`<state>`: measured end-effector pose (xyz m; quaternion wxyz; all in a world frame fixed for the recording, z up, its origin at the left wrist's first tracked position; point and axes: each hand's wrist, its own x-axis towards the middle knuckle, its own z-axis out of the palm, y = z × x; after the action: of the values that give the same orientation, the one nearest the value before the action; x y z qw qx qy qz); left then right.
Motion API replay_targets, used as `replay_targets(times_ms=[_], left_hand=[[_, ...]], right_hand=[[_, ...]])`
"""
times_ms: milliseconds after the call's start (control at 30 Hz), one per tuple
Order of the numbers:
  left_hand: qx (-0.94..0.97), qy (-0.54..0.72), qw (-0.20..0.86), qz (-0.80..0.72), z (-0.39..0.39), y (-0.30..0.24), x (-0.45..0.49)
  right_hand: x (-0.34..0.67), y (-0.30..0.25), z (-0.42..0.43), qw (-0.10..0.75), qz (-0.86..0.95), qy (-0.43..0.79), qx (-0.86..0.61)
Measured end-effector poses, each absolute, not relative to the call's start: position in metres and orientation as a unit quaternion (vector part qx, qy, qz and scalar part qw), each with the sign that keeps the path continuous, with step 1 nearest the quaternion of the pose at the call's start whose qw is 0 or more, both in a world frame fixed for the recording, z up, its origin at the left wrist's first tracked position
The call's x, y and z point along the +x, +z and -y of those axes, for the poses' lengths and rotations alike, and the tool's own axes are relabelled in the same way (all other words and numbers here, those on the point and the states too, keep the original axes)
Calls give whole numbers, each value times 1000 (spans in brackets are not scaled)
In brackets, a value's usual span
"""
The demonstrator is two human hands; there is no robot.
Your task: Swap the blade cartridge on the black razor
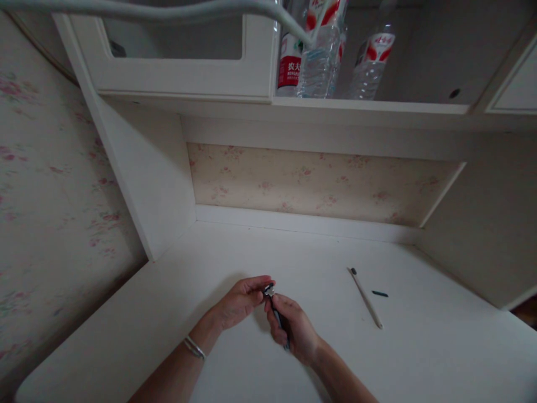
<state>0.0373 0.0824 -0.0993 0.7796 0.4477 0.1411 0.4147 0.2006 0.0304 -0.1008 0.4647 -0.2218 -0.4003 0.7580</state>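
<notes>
In front of me, over the white desk (235,252), both hands meet at a razor (269,290) with a shiny metal head and a dark handle. The handle lies in my right hand (296,330), whose fingers are wrapped round it. My left hand (238,303) pinches the head end between thumb and fingers. Part of the handle is hidden by the right fingers. To the right, a white toothbrush (367,301) with dark bristles lies on the desk. Beside it is a short, thin dark green strip (380,294).
A white cabinet (184,78) overhangs the desk, with several plastic bottles (319,67) on its open shelf. A pale curved bar (168,12) crosses the top of the view. White side panels (142,168) and a flowered wall (50,224) bound the desk.
</notes>
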Motion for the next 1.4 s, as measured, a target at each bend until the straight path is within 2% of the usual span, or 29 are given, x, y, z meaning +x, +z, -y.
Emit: replay_targets(times_ms=[200,500,900,1400], left_hand=[[437,434,774,-145,-83,-106,38],[422,471,765,-124,-83,-105,44],[398,462,787,-98,-81,-103,43],[407,447,790,-98,-84,-109,40]], right_hand=[[197,-102,-30,500,457,675,-291],[195,-98,-27,506,490,637,-313],[196,-100,-27,506,458,669,-295],[194,-96,-24,511,480,645,-305]])
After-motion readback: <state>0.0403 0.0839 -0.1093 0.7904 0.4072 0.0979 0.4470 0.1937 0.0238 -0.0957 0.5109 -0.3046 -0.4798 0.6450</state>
